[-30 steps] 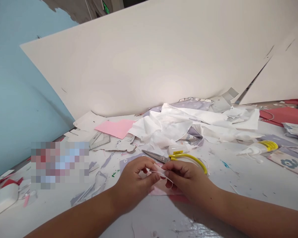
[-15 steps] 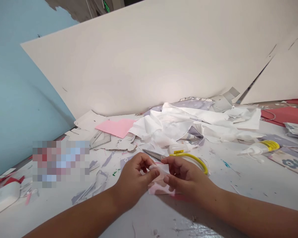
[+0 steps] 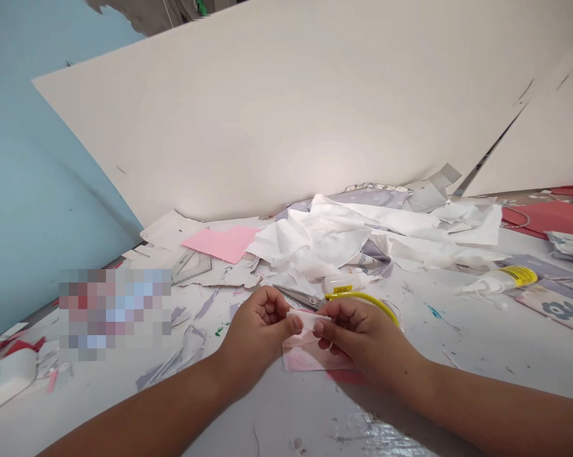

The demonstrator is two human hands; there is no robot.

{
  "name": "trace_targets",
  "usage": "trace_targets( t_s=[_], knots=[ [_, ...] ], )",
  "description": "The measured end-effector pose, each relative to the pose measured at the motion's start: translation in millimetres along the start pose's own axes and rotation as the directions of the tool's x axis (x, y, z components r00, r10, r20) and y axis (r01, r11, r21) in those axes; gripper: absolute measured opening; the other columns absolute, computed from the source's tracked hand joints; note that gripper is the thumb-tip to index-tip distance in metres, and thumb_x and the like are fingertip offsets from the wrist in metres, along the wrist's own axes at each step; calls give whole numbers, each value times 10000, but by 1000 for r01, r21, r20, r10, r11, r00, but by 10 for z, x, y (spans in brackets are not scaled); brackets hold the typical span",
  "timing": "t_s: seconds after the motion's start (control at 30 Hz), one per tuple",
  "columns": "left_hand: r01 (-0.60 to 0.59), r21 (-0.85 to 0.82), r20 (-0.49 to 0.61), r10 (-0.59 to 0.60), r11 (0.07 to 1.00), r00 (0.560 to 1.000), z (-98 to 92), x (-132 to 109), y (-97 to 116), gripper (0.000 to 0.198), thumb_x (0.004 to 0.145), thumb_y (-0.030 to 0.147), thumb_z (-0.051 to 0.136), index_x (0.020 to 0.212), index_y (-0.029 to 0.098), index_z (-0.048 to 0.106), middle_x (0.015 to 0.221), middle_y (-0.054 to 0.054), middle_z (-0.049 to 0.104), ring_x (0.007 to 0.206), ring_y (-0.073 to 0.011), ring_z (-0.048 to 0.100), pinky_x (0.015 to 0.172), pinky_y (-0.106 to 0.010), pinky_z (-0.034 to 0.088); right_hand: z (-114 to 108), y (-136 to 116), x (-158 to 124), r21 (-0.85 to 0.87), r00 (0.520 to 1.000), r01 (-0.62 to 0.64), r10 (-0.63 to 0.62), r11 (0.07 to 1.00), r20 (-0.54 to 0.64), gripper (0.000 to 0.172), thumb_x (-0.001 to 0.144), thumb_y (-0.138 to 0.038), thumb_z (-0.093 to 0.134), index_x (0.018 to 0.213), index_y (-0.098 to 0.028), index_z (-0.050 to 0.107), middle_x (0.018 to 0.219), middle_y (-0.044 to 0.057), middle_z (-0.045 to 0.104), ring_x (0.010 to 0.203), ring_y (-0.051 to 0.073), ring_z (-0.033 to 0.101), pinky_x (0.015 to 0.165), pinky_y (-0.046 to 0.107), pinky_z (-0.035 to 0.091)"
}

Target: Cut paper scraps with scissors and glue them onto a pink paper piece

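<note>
**White strip (image 3: 306, 319) pinched over pink-blotched cloth (image 3: 308, 357)**

At the far left of the paint-flecked white tabletop (image 3: 467, 343), a white plastic object (image 3: 5, 377) lies among red scraps, beside a blurred patch that cannot be made out. Further along are a clear plastic set square (image 3: 191, 266) and a sheet of pink paper (image 3: 220, 244). The left hand (image 3: 258, 333) is curled closed, gripping the strip's left end between thumb and fingers. The strip spans the gap between the hands, just above the cloth lying on the table. The right hand (image 3: 363, 336), also closed, grips the strip's right end. Just beyond the hands lie steel scissors (image 3: 298, 296) with a yellow loop handle, and a small clear bottle (image 3: 341, 282) sits behind them, below a heap of crumpled white fabric (image 3: 315, 238). Further right are a glue bottle with a yellow collar (image 3: 503, 279), red card (image 3: 548, 219) and floral fabric (image 3: 560, 310).
</note>
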State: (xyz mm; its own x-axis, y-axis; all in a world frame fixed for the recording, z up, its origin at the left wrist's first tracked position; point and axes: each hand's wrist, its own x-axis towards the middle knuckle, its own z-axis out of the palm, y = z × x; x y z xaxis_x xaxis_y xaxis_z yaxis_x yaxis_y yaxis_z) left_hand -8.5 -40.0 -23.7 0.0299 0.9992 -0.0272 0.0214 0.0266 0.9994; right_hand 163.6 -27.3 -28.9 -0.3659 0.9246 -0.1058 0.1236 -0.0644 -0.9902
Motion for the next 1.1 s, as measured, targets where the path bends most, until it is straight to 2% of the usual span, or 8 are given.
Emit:
trace_targets(
  t_s=[0.1,0.3,0.57,0.8,1.1],
  knots=[
    [26,-25,5,-26,999,1000,-8,13,11,269,666,238,695,687,184,432,586,80,512,590,-83,572,589,-210,436,-2,17,2,11,1000,-15,15,1000,-16,194,751,-348,586,693,-163,573,576,-19,546,506,83,455,469,204,346],
    [50,10,-31,-49,999,998,5,13,29,262,677,236,681,670,184,424,560,84,509,542,-79,568,549,-200,422,-6,28,15,49,999,-46,46,998,-2,228,753,-380,582,691,-161,563,592,-5,573,519,86,470,489,207,365],
    [-10,6,-1,10,1000,1000,-8,18,8,241,676,228,679,685,183,443,577,71,531,590,-82,569,603,-210,438,-10,2,8,110,998,-58,54,992,42,231,741,-391,606,713,-166,565,599,-19,573,518,76,480,498,197,372],
    [6,-3,-13,-6,1000,1000,-8,11,-2,239,640,180,690,704,185,459,629,61,506,598,-77,511,572,-202,409,-14,-14,31,139,997,-68,65,988,29,198,715,-339,641,796,-169,578,595,-27,575,503,72,479,478,196,370],
    [47,-61,1,-47,997,999,-14,16,12,266,623,150,703,721,187,460,633,72,493,587,-52,468,552,-170,404,-19,-4,18,161,997,-77,73,984,30,183,696,-295,653,804,-167,578,597,-27,581,511,74,485,488,197,377]
  ],
)
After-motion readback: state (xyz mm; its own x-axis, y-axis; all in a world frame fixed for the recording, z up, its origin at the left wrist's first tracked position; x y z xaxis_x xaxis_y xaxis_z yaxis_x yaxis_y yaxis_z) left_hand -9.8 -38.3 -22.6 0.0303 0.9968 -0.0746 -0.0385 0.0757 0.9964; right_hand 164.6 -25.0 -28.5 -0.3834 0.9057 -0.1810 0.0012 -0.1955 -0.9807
